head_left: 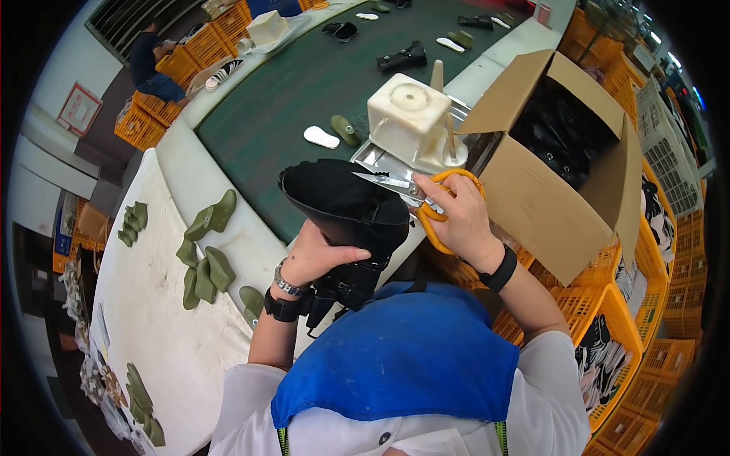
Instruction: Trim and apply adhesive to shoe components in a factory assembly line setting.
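Observation:
My left hand (319,257) is wrapped round a black boot (338,209), its thumb across the side of the shaft. The boot's wide opening faces up, and straps and buckles hang below near my lap. In my right hand (462,220) is a pair of scissors (437,213) with orange handles. Its metal blades point left and lie at the rim of the boot's opening. Whether the blades touch the boot, I cannot tell. Just beyond the scissors an off-white plastic stool-like block (411,114) stands on a metal tray (380,159).
A dark green conveyor belt (281,114) carries boots, white insoles and green shoe lasts. More green lasts (217,266) lie on the white table (175,365) at left. To the right, an open cardboard box (540,205) holds black boots, with orange crates (608,304) around it. Another person (148,64) works far left.

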The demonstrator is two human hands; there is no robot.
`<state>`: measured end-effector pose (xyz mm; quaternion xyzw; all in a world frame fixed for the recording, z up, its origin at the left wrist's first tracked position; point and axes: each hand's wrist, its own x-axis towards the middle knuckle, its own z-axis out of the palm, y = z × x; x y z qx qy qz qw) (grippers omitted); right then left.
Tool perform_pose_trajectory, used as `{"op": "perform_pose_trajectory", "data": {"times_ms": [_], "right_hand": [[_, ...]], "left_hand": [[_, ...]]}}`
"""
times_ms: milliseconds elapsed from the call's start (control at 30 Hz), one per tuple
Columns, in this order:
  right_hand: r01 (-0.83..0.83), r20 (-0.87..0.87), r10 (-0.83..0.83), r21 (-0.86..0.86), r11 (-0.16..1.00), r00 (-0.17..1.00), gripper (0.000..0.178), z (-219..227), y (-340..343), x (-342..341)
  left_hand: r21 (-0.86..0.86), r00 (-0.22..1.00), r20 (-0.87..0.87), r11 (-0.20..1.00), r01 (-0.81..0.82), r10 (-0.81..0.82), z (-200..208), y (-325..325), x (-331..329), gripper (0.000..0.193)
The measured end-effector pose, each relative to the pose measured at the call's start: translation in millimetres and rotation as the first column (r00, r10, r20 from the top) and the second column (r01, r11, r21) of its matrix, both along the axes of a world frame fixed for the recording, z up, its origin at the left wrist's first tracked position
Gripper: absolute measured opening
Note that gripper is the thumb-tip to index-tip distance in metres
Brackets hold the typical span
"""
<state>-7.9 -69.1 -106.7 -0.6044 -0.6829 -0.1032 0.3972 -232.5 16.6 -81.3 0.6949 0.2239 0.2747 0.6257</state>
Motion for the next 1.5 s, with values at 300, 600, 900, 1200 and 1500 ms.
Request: {"op": "perform_pose_trajectory", "data": {"times_ms": [300, 600, 900, 1200, 1500], "right_hand": [[0.240, -0.542, -0.269, -0.125, 0.963, 0.796, 0.043, -9, -32, 42], [-0.109, -0.419, -0.435, -0.808, 0.579, 0.797, 0.049, -137, -150, 92], [0.218, 0.022, -0.543, -0.929, 0.300, 0.839, 0.042, -251, -143, 176], [0.095, 0.045, -0.247, -0.976, 0.196, 0.968, 0.040, -294, -167, 172], [0.046, 0.045, -0.028, -0.997, 0.062, 0.999, 0.039, -273, -91, 144]], "left_hand": [[-0.014, 0.999, -0.021, 0.999, 0.029, -0.029, -12, 1, 11, 0.060], [-0.157, 0.966, 0.044, 0.957, -0.245, 0.254, -43, 34, -1, 0.056], [-0.126, 0.931, -0.099, 0.924, -0.361, 0.350, -38, 25, 3, 0.061], [-0.108, 0.834, -0.220, 0.838, -0.535, 0.505, -19, -1, -13, 0.057], [-0.277, 0.898, -0.135, 0.855, -0.439, 0.418, -41, -6, -39, 0.071]]}}
